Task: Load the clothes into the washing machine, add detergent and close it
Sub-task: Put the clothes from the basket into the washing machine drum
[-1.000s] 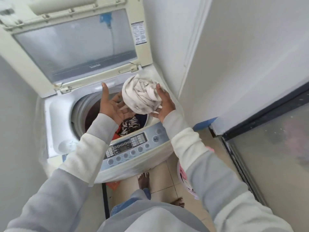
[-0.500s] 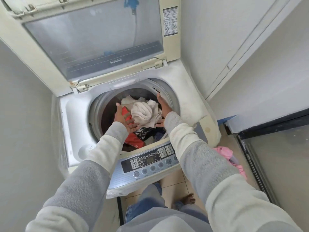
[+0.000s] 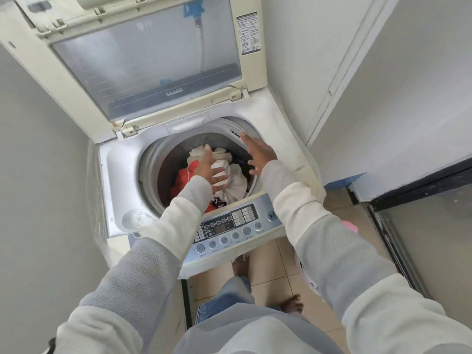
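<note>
A top-loading washing machine [image 3: 120,175] stands before me with its lid [image 3: 148,62] raised upright. Inside the drum lie a white cloth [image 3: 236,180], a red garment [image 3: 182,180] and darker pieces underneath. My left hand [image 3: 208,169] hovers over the drum with fingers spread, palm up, above the white cloth, holding nothing. My right hand [image 3: 258,154] is above the drum's right rim, fingers straight and apart, empty. No detergent is in view.
The control panel [image 3: 229,226] faces me at the machine's front edge. Walls close in on the left and right. A laundry basket [image 3: 309,277] with something pink [image 3: 351,226] sits on the tiled floor under my right arm. A dark-framed glass door [image 3: 421,238] is at the right.
Both hands carried the bundled white cloth down into the drum and let it go. They have since risen and spread apart, empty.
</note>
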The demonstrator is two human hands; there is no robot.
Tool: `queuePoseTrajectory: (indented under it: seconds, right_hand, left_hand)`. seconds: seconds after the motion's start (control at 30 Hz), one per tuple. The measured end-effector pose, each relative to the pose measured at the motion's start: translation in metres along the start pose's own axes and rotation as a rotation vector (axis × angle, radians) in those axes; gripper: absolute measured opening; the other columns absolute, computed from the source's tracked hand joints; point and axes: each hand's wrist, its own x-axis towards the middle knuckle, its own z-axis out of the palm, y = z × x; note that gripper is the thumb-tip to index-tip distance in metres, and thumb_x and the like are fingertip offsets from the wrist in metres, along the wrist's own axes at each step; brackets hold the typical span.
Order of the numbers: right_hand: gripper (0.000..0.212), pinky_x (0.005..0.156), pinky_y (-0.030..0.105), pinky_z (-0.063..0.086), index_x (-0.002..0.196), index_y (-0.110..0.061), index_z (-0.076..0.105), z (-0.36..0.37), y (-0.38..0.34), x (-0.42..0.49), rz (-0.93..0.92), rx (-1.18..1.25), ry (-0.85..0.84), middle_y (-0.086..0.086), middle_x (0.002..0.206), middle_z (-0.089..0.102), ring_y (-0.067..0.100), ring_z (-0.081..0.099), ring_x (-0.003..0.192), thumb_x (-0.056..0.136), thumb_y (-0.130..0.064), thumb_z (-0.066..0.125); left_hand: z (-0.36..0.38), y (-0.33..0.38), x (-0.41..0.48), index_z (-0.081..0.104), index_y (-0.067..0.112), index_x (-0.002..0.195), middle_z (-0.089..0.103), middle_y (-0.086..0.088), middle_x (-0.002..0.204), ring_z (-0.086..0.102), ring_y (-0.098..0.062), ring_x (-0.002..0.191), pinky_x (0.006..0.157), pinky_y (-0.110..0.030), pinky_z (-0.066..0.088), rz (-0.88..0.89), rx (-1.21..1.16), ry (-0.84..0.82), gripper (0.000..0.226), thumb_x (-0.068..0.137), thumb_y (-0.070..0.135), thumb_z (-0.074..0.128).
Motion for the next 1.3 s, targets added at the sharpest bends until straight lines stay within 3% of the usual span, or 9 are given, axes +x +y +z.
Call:
queuePoseTrajectory:
  seconds: [0.07, 0.1, 0.2, 0.33, 0.47, 0.6, 0.77, 0.93, 1.3]
  right_hand:
    - [0.066, 0.106, 0.037, 0.040, 0.142, -0.021, 0.043, -0.016, 0.004, -0.022, -0.222, -0.163, 0.055, 0.005, 0.143, 0.049, 0.024, 0.047, 0.128, 0.087, -0.052, 0.063]
    - [0.070, 0.108, 0.036, 0.038, 0.144, -0.022, 0.040, -0.026, 0.009, -0.032, -0.294, -0.209, 0.070, 0.004, 0.145, 0.047, 0.023, 0.046, 0.131, 0.085, -0.050, 0.065]
    - [0.081, 0.112, 0.036, 0.033, 0.148, -0.023, 0.032, -0.062, 0.029, -0.058, -0.459, -0.368, 0.185, 0.000, 0.152, 0.039, 0.018, 0.039, 0.137, 0.082, -0.056, 0.065]
    - [0.079, 0.104, 0.043, 0.033, 0.147, -0.022, 0.032, -0.119, 0.067, -0.088, -0.582, -0.561, 0.483, -0.001, 0.150, 0.040, 0.018, 0.039, 0.137, 0.084, -0.065, 0.053]
    - [0.075, 0.101, 0.050, 0.035, 0.146, -0.020, 0.036, -0.181, 0.130, -0.111, -0.508, -0.582, 0.648, 0.004, 0.149, 0.041, 0.023, 0.038, 0.137, 0.086, -0.062, 0.050]
    - [0.071, 0.108, 0.047, 0.029, 0.148, -0.022, 0.032, -0.227, 0.206, -0.131, -0.286, -0.533, 0.668, 0.004, 0.154, 0.034, 0.024, 0.030, 0.142, 0.089, -0.053, 0.056]
    - [0.074, 0.111, 0.046, 0.030, 0.150, -0.026, 0.021, -0.259, 0.312, -0.144, 0.079, -0.484, 0.590, 0.002, 0.158, 0.022, 0.024, 0.024, 0.144, 0.089, -0.051, 0.055]
    - [0.077, 0.109, 0.043, 0.028, 0.152, -0.029, 0.012, -0.262, 0.423, -0.138, 0.334, -0.500, 0.470, 0.001, 0.161, 0.011, 0.023, 0.017, 0.146, 0.091, -0.049, 0.053]
    - [0.084, 0.111, 0.046, 0.027, 0.153, -0.026, 0.001, -0.282, 0.598, 0.000, 0.441, -0.719, 0.257, 0.004, 0.161, 0.000, 0.032, 0.010, 0.147, 0.091, -0.052, 0.052]
  left_hand:
    - [0.021, -0.003, -0.016, 0.062, 0.025, 0.073, 0.065, 0.000, 0.080, 0.062, -0.016, 0.070, 0.070, -0.031, 0.052, 0.052, 0.073, 0.008, 0.052, 0.090, 0.067, 0.039]
    - [0.033, -0.005, -0.026, 0.062, 0.026, 0.075, 0.067, -0.001, 0.086, 0.063, -0.017, 0.077, 0.077, -0.033, 0.055, 0.104, 0.137, 0.038, 0.045, 0.092, 0.062, 0.042]
    - [0.067, -0.019, -0.045, 0.061, 0.021, 0.116, 0.063, -0.002, 0.119, 0.059, -0.018, 0.108, 0.101, -0.043, 0.046, 0.389, 0.461, 0.087, 0.034, 0.097, 0.044, 0.046]
    - [0.113, -0.052, -0.080, 0.041, 0.023, 0.141, 0.052, 0.004, 0.131, 0.052, -0.014, 0.116, 0.096, -0.026, 0.036, 0.696, 0.843, 0.017, 0.048, 0.097, 0.040, 0.048]
    - [0.164, -0.093, -0.098, 0.039, 0.019, 0.143, 0.044, -0.002, 0.146, 0.042, -0.019, 0.133, 0.107, -0.030, 0.031, 1.048, 1.261, -0.023, 0.056, 0.093, 0.042, 0.053]
    - [0.213, -0.151, -0.098, 0.043, 0.018, 0.139, 0.045, -0.005, 0.146, 0.042, -0.026, 0.134, 0.107, -0.042, 0.036, 1.276, 1.564, -0.201, 0.068, 0.084, 0.059, 0.039]
    - [0.248, -0.233, -0.065, 0.039, 0.016, 0.142, 0.041, -0.009, 0.148, 0.040, -0.030, 0.135, 0.104, -0.045, 0.035, 1.164, 1.952, -0.467, 0.082, 0.077, 0.064, 0.031]
    - [0.251, -0.316, 0.007, 0.026, 0.019, 0.148, 0.029, -0.007, 0.155, 0.028, -0.029, 0.141, 0.109, -0.046, 0.027, 1.001, 2.224, -0.629, 0.084, 0.081, 0.062, 0.054]
    - [0.261, -0.480, 0.198, 0.011, 0.031, 0.150, 0.011, -0.001, 0.160, 0.012, -0.027, 0.146, 0.115, -0.049, 0.018, 0.849, 2.403, -0.697, 0.088, 0.080, 0.069, 0.049]
